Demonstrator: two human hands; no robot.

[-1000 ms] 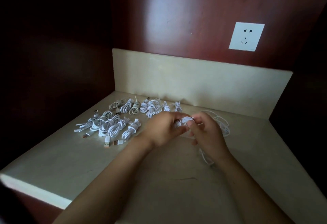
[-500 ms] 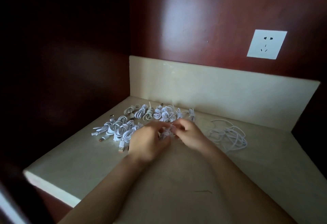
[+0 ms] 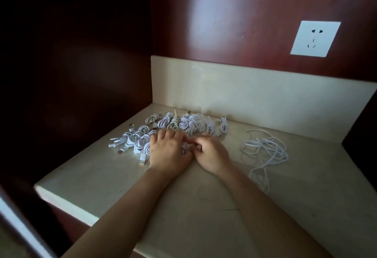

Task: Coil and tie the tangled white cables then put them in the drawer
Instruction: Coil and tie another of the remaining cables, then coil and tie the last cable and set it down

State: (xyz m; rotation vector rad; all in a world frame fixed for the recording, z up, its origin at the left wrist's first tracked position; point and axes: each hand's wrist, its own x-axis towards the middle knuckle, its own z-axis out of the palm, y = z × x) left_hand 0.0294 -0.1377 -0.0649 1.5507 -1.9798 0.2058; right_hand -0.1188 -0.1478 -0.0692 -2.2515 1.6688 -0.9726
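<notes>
Front edge: the counter (image 3: pixel 204 221) ended in a pale lip at the lower left, with a dark drop below it.
Back edge: a cream backsplash (image 3: pixel 255 96) closed the far side, meeting the top just behind the cables.
Sides: a dark wood panel (image 3: pixel 81 74) stood along the left, and another dark panel cut in at the far right.
Open room: bare top lay between the forearms and the front lip, and more of it to the right, in front of the loose cables.
Surface: smooth cream stone, dimly lit.
Room: red-brown wooden wall with a white wall socket (image 3: pixel 315 38) at the upper right.
Coiled cables (image 3: pixel 183 124): many white tied coils lay in two rough rows at the back left, touching one another, plugs pointing outwards.
Loose cables (image 3: pixel 265 149): a white tangle lay to the right, apart from the hands.
Left hand (image 3: pixel 169 152): palm down, fingers stretched nearly straight over the nearer row.
Right hand (image 3: pixel 213 155): fingers curled, tips blurred, pinching a tied bundle (image 3: pixel 184 149).
Bundle: low over the counter between the two hands, mostly hidden.
</notes>
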